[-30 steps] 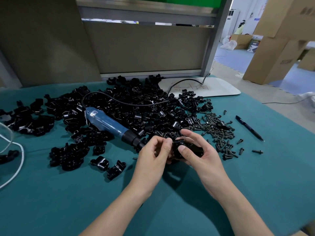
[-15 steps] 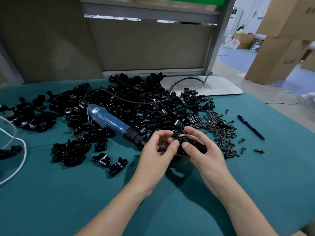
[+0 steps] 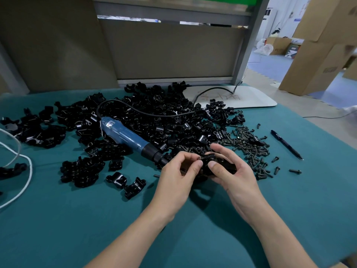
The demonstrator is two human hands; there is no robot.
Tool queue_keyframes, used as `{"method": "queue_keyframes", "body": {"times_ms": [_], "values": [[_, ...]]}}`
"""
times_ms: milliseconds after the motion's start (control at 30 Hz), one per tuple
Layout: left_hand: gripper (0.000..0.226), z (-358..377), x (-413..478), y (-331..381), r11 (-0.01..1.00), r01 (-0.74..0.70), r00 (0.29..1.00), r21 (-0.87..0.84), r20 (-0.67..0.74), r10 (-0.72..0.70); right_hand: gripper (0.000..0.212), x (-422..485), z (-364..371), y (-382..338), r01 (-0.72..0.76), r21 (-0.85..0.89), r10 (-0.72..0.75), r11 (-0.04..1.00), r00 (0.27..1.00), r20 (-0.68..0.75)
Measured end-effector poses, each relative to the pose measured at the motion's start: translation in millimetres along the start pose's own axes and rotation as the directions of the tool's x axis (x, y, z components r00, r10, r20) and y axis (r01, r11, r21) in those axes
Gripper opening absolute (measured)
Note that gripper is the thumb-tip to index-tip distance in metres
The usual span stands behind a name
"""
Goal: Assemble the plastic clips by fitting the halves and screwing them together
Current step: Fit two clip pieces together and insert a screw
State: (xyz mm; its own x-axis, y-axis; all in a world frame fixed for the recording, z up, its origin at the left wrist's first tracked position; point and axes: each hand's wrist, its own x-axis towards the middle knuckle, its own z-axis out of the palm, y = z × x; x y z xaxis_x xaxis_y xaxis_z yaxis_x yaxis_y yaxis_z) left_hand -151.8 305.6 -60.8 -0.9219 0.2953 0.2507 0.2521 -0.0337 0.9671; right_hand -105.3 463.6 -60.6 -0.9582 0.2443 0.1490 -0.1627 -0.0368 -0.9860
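Note:
My right hand [image 3: 229,171] grips a black plastic clip [image 3: 222,163] just above the green table, thumb across its front. My left hand [image 3: 179,173] pinches a small dark screw [image 3: 201,158] between thumb and forefinger, its tip at the clip's left end. Behind the hands lies a big heap of black clip halves [image 3: 154,120]. A pile of dark screws [image 3: 249,144] spreads to the right of it. A blue electric screwdriver [image 3: 127,138] lies on the heap, its nose pointing at my left hand.
Two loose clip halves [image 3: 125,182] lie left of my left hand, with smaller heaps [image 3: 83,169] beyond. A black pen [image 3: 286,145] lies at the right. A white cord [image 3: 23,178] loops at the left edge. A white board [image 3: 241,97] sits at the back.
My left hand's fingers have drawn back from the clip and now pinch a screw at its left end. My right hand has kept its hold on the clip.

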Motion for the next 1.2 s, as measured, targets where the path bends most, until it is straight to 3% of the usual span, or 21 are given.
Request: {"method": "queue_keyframes", "body": {"times_ms": [133,333,533,667,833,967,1200], "values": [[0.003,0,-1,1,0.999,0.017,0.999,-0.036,0.032,-0.016,0.052,0,-2,-3,0.001,0.038,-0.001,0.999,1.000,0.000],[0.023,-2,1,2,0.997,0.061,0.996,-0.043,0.061,-0.058,0.051,0,-2,-1,0.025,-0.129,-0.026,0.991,1.000,-0.003],[0.006,-5,4,-2,0.997,0.058,0.998,-0.042,0.042,-0.056,0.052,2,-2,3,0.023,-0.160,-0.024,0.987,1.000,0.000],[0.009,-4,4,-2,0.999,0.033,0.999,0.020,0.027,-0.033,0.049,1,-2,4,0.013,-0.130,-0.012,0.991,1.000,0.011],[0.005,-5,4,4,0.992,0.079,0.995,-0.093,0.061,-0.074,0.054,2,-3,3,0.007,-0.174,-0.007,0.985,1.000,-0.002],[0.032,-6,5,9,0.984,0.161,0.981,-0.077,0.127,-0.150,0.053,2,-4,2,0.013,-0.187,-0.014,0.982,1.000,-0.003],[0.024,-11,7,12,0.983,0.178,0.971,-0.041,0.169,-0.169,0.046,0,-1,-2,0.045,-0.226,-0.044,0.973,0.999,0.011]]}}
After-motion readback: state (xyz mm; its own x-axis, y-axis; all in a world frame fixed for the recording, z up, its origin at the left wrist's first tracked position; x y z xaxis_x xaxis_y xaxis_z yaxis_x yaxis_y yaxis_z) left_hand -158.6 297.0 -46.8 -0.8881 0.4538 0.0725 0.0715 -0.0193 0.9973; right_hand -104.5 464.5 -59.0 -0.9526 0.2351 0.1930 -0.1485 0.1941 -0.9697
